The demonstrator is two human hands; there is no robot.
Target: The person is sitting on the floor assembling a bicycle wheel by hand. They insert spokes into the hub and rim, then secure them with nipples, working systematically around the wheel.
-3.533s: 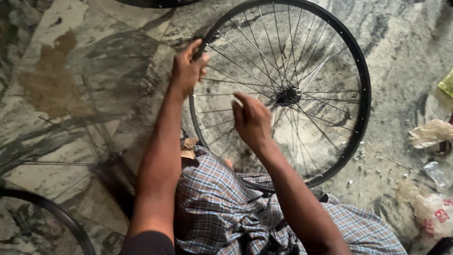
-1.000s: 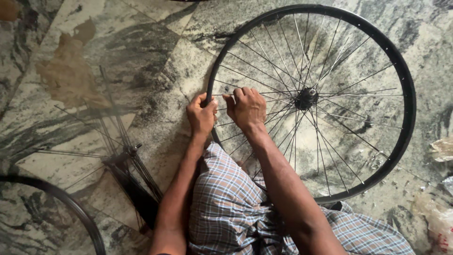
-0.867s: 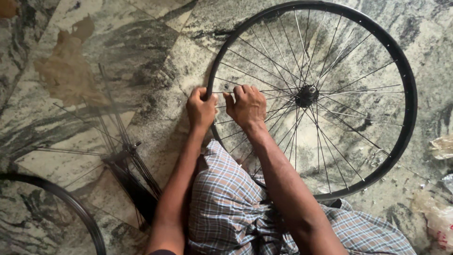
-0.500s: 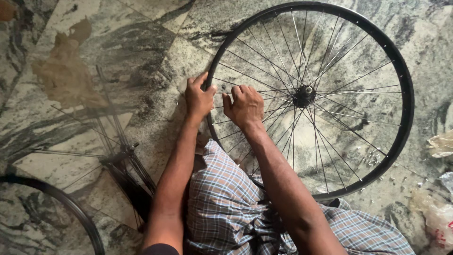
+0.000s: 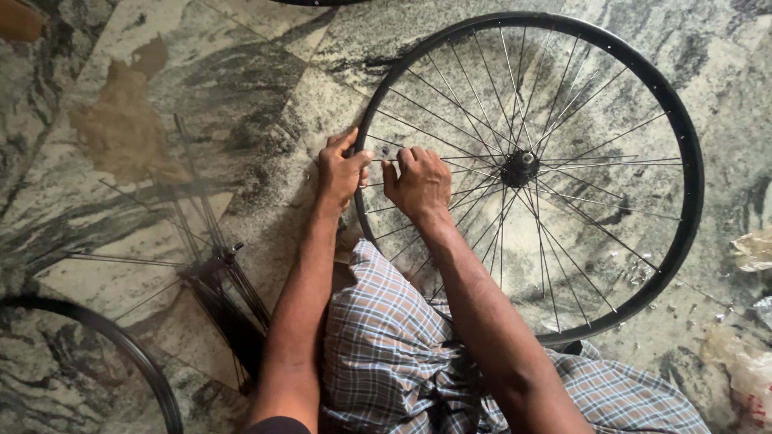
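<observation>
A black bicycle wheel rim with thin metal spokes and a central hub lies flat on the marble floor in front of me. My left hand grips the rim's left edge, thumb over the rim. My right hand sits just inside the rim, fingers curled around a spoke close to the left hand. Both forearms reach out over my checked cloth-covered lap.
A bundle of loose spokes fanning from a hub lies on the floor at the left. Another black rim curves through the bottom left corner. Crumpled plastic bags sit at the right edge. The floor is veined grey marble.
My left hand has come down along the rim from its upper left to beside my right hand, and both hands now work at the rim's left edge. The view has shifted slightly.
</observation>
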